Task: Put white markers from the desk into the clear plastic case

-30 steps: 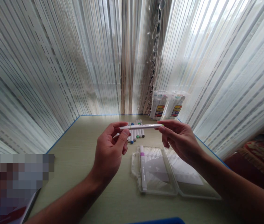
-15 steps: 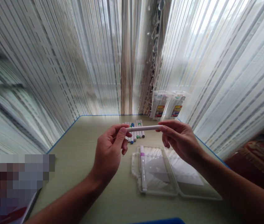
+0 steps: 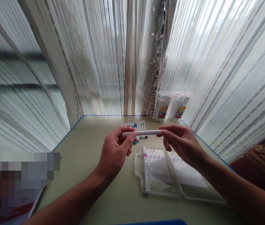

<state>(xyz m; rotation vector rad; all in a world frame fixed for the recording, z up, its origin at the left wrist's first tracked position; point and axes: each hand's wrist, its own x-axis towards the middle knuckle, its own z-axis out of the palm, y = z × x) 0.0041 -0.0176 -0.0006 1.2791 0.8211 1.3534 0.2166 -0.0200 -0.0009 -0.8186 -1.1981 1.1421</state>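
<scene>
I hold a white marker point(image 3: 144, 132) level above the table, one end pinched by my left hand point(image 3: 115, 151), the other by my right hand point(image 3: 181, 142). Below it lies an open clear plastic case point(image 3: 167, 175) with one white marker with a pink band point(image 3: 146, 168) resting along its left side. Behind my hands several markers point(image 3: 138, 128) with coloured caps lie side by side on the table.
The pale green table point(image 3: 87, 156) has a blue edge and is hemmed in by striped sheer curtains. Two upright marker packs point(image 3: 171, 106) stand at the far right corner. A blurred patch covers the lower left. A blue object point(image 3: 155, 222) peeks in at the bottom edge.
The marker has turned between my fingers, so its green end no longer shows. My view shifted slightly; the curtain on the left has moved.
</scene>
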